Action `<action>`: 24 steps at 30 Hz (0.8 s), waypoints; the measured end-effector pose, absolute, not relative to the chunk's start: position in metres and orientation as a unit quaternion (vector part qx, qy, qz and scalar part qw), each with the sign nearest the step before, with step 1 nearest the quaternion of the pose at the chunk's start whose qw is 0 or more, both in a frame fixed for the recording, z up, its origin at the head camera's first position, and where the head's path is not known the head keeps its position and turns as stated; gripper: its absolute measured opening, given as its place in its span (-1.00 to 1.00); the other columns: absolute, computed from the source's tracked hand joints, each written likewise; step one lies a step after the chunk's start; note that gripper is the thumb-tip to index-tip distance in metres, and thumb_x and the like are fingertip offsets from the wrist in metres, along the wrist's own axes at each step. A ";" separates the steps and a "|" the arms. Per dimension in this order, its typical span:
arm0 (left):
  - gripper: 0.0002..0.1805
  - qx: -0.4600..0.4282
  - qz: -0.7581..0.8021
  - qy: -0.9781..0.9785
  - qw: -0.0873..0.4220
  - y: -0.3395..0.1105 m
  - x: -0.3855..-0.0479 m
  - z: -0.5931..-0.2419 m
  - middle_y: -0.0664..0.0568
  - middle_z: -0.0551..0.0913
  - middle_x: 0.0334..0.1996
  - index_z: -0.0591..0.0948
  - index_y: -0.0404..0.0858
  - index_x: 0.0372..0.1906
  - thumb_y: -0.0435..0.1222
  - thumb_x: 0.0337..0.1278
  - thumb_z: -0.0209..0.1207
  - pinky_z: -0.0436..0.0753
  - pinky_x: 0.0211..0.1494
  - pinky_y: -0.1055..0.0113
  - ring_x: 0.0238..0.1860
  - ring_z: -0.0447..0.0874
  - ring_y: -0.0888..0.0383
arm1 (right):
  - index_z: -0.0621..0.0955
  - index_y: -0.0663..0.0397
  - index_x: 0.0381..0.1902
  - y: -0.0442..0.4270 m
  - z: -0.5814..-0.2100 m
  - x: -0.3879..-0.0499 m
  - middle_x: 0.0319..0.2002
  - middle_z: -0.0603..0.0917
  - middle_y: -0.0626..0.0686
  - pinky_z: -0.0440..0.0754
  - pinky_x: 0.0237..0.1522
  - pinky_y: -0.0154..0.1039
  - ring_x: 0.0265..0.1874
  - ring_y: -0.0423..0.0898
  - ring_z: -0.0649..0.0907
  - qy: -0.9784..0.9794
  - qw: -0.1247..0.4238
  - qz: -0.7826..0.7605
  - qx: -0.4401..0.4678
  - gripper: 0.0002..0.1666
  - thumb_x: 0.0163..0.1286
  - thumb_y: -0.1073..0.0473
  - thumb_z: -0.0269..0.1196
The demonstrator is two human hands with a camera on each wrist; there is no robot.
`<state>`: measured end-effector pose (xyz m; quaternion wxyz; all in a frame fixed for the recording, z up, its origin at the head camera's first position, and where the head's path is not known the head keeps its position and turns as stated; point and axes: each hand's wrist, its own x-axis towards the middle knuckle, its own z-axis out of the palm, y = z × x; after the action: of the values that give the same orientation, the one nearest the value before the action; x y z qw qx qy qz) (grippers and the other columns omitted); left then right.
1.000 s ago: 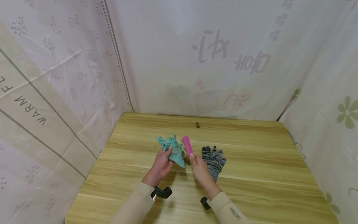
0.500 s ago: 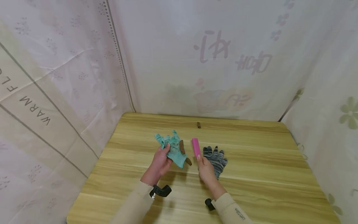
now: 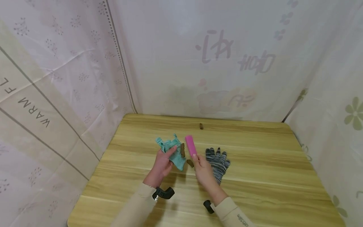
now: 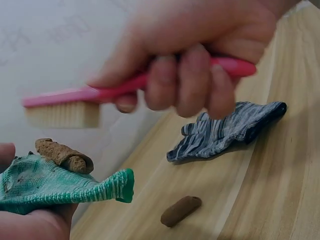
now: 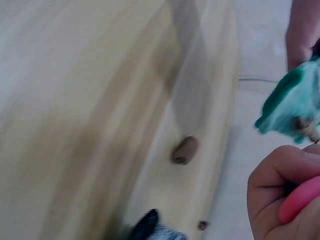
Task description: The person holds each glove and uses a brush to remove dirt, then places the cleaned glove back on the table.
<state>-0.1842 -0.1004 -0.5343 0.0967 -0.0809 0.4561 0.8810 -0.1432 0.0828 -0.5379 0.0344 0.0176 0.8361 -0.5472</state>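
My left hand (image 3: pixel 162 162) holds a green knitted glove (image 3: pixel 178 161) up above the table, thumb on top of it. Dark specks mark the fabric (image 4: pixel 22 175) in the left wrist view. On the glove lies a rough brown roll (image 4: pixel 65 156), seemingly unheld. In my right hand (image 3: pixel 204 171) is a pink brush (image 3: pixel 190 145), gripped by its handle with curled fingers. Its pale bristles (image 4: pixel 62 115) face the glove and stand a little apart from the brown roll. A second brown roll (image 3: pixel 190 163) rests on the table between the two hands.
A grey-and-black striped glove (image 3: pixel 219 162) lies flat beside my right hand, partly covered by it. Farther back on the wooden table (image 3: pixel 255 151) sits another small brown roll (image 3: pixel 201 126). Printed curtains (image 3: pixel 175 63) hang behind and at both sides.
The brush first swung right, away from the green glove, and has now come back left beside it. The brown roll on the glove, mostly hidden a second ago, shows clearly. The left hand barely moved.
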 end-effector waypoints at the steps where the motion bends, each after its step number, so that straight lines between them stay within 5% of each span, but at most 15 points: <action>1: -0.77 -0.083 0.878 0.463 0.094 -0.100 -0.184 -0.535 0.13 0.69 -0.17 0.51 -0.28 0.05 -0.33 0.40 0.21 0.73 0.01 0.33 -0.11 0.72 0.23 | 0.57 0.17 0.02 0.081 -0.535 -0.142 -0.48 0.50 0.05 0.40 -0.48 -0.24 -0.53 -0.10 0.41 0.839 0.031 -0.543 0.012 -0.36 0.63 -0.27 -0.13; 12: -0.76 -0.097 0.854 0.507 0.067 -0.092 -0.181 -0.539 0.14 0.70 -0.18 0.49 -0.28 0.06 -0.30 0.41 0.20 0.73 -0.02 0.31 -0.10 0.72 0.24 | 0.55 0.12 -0.08 0.065 -0.521 -0.135 -0.57 0.33 -0.07 0.33 -0.55 -0.29 -0.60 -0.14 0.35 0.854 0.001 -0.519 -0.041 -0.50 0.62 -0.20 -0.04; 24: -0.57 -0.075 0.862 0.496 0.072 -0.091 -0.180 -0.537 0.09 0.64 0.03 0.33 -0.27 0.36 -0.28 0.53 0.07 0.70 0.12 0.27 0.04 0.69 0.20 | 0.54 0.14 -0.01 0.072 -0.538 -0.138 -0.50 0.48 0.02 0.41 -0.48 -0.24 -0.53 -0.10 0.43 0.872 -0.001 -0.490 -0.016 -0.50 0.65 -0.17 -0.09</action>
<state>-0.1802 -0.0913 -0.5367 0.0723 -0.0753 0.4957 0.8622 -0.1380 0.0718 -0.5384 -0.0011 -0.0162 0.8718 -0.4896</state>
